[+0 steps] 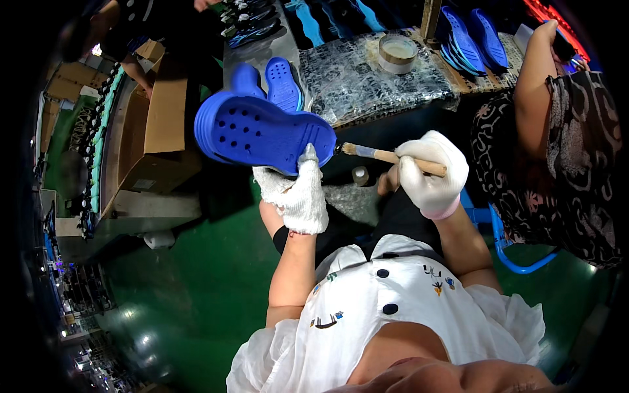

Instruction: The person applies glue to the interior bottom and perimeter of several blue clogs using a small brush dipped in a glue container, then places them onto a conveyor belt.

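Here's my left hand (295, 196), gloved in white, fingers closed round the heel part of a blue perforated sole (262, 131), thumb lying on top. The sole sits in front of me, a little left, its broad toe end pointing left. My right hand (432, 171), gloved too, has its fingers wrapped around a wooden brush (386, 154); the bristle end is right at the heel rim, and whether it touches I can't tell.

Now the surroundings! Just beyond my sole lies another blue sole (282, 82) on the bench, so the far side is tight. Right of it, a plastic-wrapped package (357, 85) carries a roll of tape (398, 56). Farther right, more blue soles (462, 42) stand stacked beside an upright post (430, 19). Over on the left there's an open carton (165, 121), and a co-worker's arm (136, 71) reaches down towards it. Close by on my right, a seated co-worker (550, 164) in patterned clothes fills that side, a blue chair frame (501, 242) near my elbow. Below the brush, a small container (360, 175) stands low down.

And the edges: the package's front edge runs well beyond my right hand, a dark gap between. Between the carton and my left forearm, green floor (203, 281) opens out.
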The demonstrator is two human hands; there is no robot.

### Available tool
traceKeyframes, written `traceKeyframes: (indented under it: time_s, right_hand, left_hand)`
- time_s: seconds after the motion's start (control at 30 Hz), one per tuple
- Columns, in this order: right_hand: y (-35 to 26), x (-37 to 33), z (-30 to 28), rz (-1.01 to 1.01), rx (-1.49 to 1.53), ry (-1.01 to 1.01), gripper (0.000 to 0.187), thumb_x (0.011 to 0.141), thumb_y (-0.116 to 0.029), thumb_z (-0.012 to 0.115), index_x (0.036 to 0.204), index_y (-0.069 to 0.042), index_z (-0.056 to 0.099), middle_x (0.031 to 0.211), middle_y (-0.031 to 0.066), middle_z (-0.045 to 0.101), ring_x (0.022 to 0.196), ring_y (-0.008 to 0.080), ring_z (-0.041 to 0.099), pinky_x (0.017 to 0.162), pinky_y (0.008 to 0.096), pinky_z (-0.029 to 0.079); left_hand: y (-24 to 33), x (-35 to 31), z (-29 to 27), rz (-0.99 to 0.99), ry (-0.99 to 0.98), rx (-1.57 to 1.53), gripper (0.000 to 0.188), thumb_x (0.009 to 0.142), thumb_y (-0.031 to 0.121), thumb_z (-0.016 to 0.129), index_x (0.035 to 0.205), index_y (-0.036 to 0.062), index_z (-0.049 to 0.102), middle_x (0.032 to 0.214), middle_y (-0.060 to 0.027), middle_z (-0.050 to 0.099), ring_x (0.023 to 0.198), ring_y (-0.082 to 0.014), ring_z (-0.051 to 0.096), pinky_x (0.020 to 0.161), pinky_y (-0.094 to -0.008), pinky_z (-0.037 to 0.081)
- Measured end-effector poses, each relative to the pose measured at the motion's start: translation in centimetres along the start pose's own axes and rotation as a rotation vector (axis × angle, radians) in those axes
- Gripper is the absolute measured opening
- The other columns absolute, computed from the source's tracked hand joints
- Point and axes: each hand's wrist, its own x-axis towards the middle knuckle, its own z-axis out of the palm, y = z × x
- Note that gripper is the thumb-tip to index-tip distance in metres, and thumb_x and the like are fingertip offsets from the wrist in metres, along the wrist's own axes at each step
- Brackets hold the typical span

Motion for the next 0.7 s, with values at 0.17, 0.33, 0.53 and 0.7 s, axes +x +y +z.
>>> traceKeyframes:
  time_s: [0.17,0.33,0.53,0.7]
  right_hand:
    - [0.6,-0.2,0.8,0.019,0.081,0.009,0.011,0.067,0.007,0.064,0.074,-0.003,0.063,0.062,0.0064,0.058,0.05,0.0199,0.052,0.046,0.0289,0.041]
    - [5.8,-5.3,-0.6,0.407,0.294,0.356,0.007,0.081,0.004,0.057,0.084,0.002,0.063,0.069,0.0071,0.059,0.057,0.0114,0.055,0.051,0.026,0.044]
    - [13.1,-17.3,3.5,0.85,0.014,0.149,0.01,0.087,-0.014,0.061,0.086,-0.004,0.066,0.072,0.0101,0.066,0.065,0.0214,0.065,0.062,0.0315,0.051]
    - [15.2,-18.8,4.0,0.948,-0.082,-0.037,0.018,0.083,-0.026,0.065,0.089,-0.009,0.07,0.081,0.016,0.068,0.078,0.0333,0.067,0.07,0.0393,0.053]
  left_hand:
    - [-0.5,0.3,0.1,0.045,-0.056,0.031,0.049,0.08,-0.005,0.07,0.121,0.0017,0.046,0.096,-0.0084,0.06,0.064,-0.0091,0.056,0.057,-0.0224,0.049]
    - [0.8,2.0,2.4,-0.092,-0.262,0.115,0.035,0.084,0.004,0.071,0.114,0.0042,0.054,0.092,-0.0041,0.062,0.066,-0.0068,0.057,0.055,-0.0194,0.047]
    - [0.9,1.0,10.5,-0.412,-0.835,0.414,0.038,0.085,0.033,0.072,0.101,0.0028,0.055,0.074,-0.0005,0.058,0.053,-0.0059,0.053,0.045,-0.019,0.043]
    - [-2.1,-0.8,20.9,-0.363,-1.176,0.364,0.031,0.086,0.033,0.069,0.089,0.0031,0.059,0.068,-0.0013,0.059,0.051,-0.007,0.052,0.045,-0.0196,0.044]
